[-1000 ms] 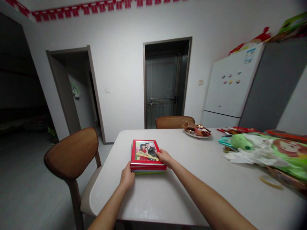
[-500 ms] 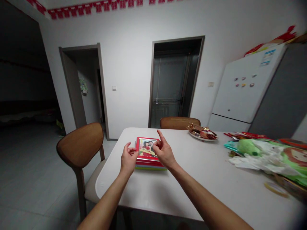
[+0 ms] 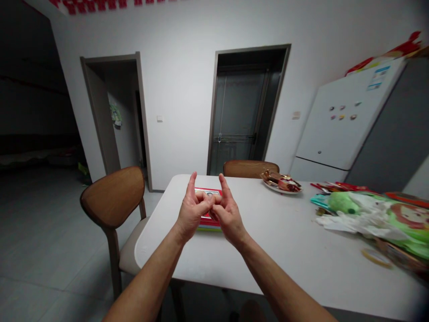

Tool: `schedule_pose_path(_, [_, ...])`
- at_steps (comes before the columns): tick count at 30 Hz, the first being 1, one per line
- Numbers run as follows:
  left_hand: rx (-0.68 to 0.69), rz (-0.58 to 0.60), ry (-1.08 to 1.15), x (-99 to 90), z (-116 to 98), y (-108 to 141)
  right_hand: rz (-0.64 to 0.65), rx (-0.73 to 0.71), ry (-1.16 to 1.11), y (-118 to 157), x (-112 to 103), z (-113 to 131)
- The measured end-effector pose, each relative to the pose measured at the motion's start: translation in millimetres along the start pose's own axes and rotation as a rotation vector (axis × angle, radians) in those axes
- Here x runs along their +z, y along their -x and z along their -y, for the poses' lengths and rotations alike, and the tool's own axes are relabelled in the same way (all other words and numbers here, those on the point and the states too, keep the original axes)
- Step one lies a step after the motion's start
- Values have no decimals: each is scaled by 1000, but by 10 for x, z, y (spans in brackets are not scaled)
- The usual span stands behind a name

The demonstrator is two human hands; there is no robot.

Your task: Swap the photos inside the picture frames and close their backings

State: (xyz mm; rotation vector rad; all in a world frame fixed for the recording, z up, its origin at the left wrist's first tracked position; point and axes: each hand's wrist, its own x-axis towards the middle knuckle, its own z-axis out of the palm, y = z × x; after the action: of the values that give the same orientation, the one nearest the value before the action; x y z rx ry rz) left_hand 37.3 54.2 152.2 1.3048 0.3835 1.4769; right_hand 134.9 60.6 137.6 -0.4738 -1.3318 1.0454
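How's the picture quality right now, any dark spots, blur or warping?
Head view: far-left room nearly black; fridge leaning, likely from lens distortion; clutter at the right edge smeared; left hand and right hand fairly crisp by comparison.

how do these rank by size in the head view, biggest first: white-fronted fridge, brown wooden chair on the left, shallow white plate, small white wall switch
1. White-fronted fridge
2. Brown wooden chair on the left
3. Shallow white plate
4. Small white wall switch between the doorways
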Motion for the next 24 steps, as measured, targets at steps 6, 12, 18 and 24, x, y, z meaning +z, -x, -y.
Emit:
schedule_pose_path(6, [-8, 2, 23, 25, 24, 20, -18, 31, -26, 33, 1, -3])
schedule_pose_path(12, [-179, -197, 38, -159, 151, -57, -157, 238, -26, -57, -152, -119])
schedule_pose_path(18, [-427, -141, 29, -253, 229, -96, -64, 515, -158, -112, -235, -207])
schedule_pose_path(24, [-498, -156, 25, -241, 257, -78, -54, 557, -76, -120, -172, -221])
